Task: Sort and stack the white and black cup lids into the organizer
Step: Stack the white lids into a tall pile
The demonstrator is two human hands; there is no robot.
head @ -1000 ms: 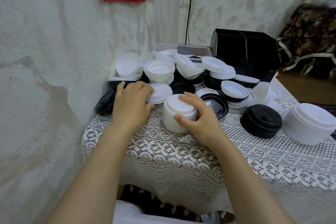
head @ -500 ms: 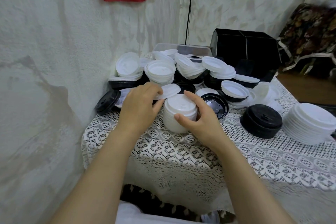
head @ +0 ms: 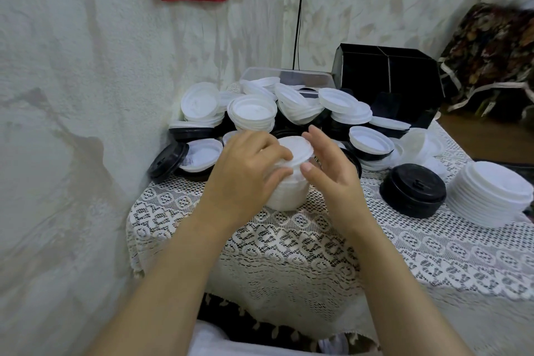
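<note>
A stack of white lids [head: 289, 193] stands on the lace tablecloth [head: 289, 243] in front of me. My left hand [head: 245, 170] holds a white lid [head: 297, 147] on top of that stack, thumb at its near edge. My right hand [head: 326, 165] is beside the stack's right side, fingers straight, thumb touching the lid's rim. Behind lies a jumbled pile of white lids [head: 251, 110] and black lids [head: 167, 159]. The black organizer [head: 387, 75] stands at the back right.
A stack of black lids [head: 411, 189] and a tall stack of white lids [head: 491, 192] sit at the right. A clear plastic box [head: 289, 75] is behind the pile. The wall is close on the left. A patterned cushion [head: 497, 52] lies beyond the table.
My left hand picked a white lid from the pile and brought it right onto the stack. My right hand lifted off the stack's top and opened beside it.
</note>
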